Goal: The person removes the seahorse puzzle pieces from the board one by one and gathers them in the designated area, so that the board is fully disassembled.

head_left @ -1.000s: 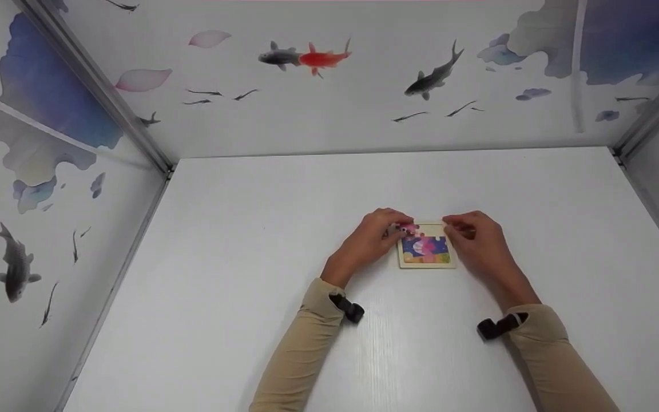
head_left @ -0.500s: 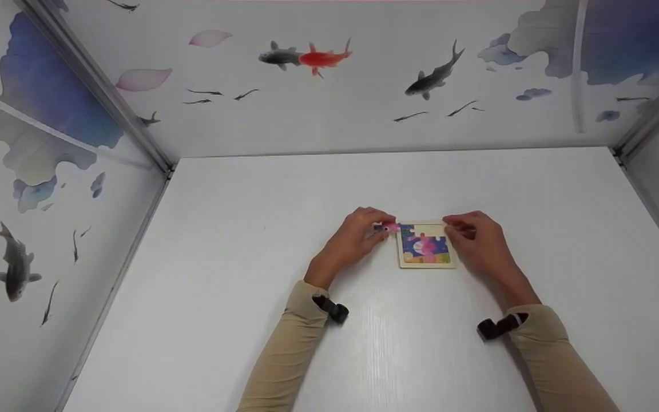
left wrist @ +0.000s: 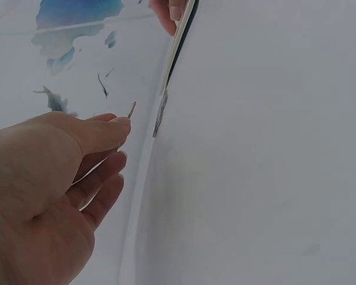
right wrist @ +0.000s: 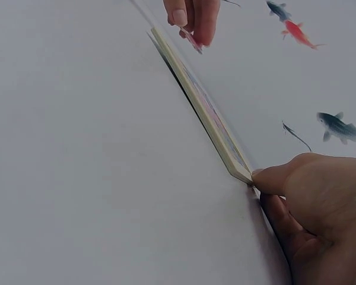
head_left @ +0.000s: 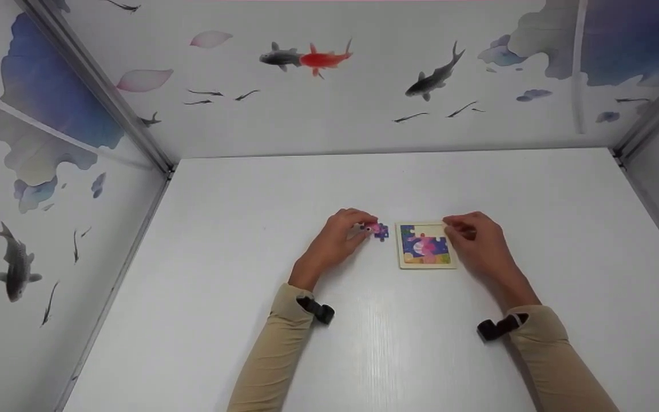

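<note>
My left hand (head_left: 332, 240) pinches a pink jigsaw piece (head_left: 373, 228) printed with an eye between thumb and fingers; in the left wrist view the held piece shows edge-on past the fingertips. A purple-blue jigsaw piece (head_left: 382, 233), partly overlapped by the held one, lies on the table left of the wooden puzzle tray (head_left: 427, 266). Blue, pink and green pieces fill the tray's lower part and left side, while bare wood shows at its upper right. My right hand (head_left: 481, 240) grips the tray's far right corner by thumb and fingers.
The white table (head_left: 249, 229) surrounds the tray. Walls with painted fish stand at the back (head_left: 329, 114) and left (head_left: 78, 217). Each wrist carries a black strapped camera, the left camera (head_left: 322, 313) and the right camera (head_left: 488, 330).
My left hand has moved left, away from the tray, with the pink jigsaw piece. The purple-blue piece on the table has come into view. My right hand and the tray have stayed in place.
</note>
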A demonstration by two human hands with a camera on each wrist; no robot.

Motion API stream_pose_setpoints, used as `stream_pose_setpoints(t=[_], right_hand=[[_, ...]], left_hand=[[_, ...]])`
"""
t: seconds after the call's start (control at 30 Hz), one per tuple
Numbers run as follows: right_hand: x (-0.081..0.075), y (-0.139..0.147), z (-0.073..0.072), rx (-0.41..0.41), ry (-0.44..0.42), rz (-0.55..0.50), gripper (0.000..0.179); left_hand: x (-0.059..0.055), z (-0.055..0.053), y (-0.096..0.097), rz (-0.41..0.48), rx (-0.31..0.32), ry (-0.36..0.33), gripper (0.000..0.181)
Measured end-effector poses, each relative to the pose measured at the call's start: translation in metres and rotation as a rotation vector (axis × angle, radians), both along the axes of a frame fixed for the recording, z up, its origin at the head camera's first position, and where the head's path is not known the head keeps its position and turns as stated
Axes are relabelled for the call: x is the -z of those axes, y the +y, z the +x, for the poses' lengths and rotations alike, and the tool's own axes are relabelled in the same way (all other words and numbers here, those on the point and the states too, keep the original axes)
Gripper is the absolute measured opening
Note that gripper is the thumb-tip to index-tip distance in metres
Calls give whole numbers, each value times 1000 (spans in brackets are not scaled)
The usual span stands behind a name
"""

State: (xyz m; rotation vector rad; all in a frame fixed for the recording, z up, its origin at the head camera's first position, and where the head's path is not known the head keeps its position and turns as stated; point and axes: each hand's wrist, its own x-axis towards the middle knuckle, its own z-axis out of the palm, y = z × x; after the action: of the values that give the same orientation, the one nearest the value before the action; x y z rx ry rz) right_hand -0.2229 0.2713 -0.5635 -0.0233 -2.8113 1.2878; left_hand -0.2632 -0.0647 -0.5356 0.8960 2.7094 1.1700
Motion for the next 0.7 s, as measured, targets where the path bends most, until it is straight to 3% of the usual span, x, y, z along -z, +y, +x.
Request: stream_pose_setpoints(t=[0.3, 0.7], right_hand=[[-2, -1, 2, 15, -30, -20, 36], [-4, -1, 2, 13, -35, -28, 35]], left_hand=[[6, -5, -13, 17, -26, -4, 29], [8, -5, -18, -1, -7, -15, 26]])
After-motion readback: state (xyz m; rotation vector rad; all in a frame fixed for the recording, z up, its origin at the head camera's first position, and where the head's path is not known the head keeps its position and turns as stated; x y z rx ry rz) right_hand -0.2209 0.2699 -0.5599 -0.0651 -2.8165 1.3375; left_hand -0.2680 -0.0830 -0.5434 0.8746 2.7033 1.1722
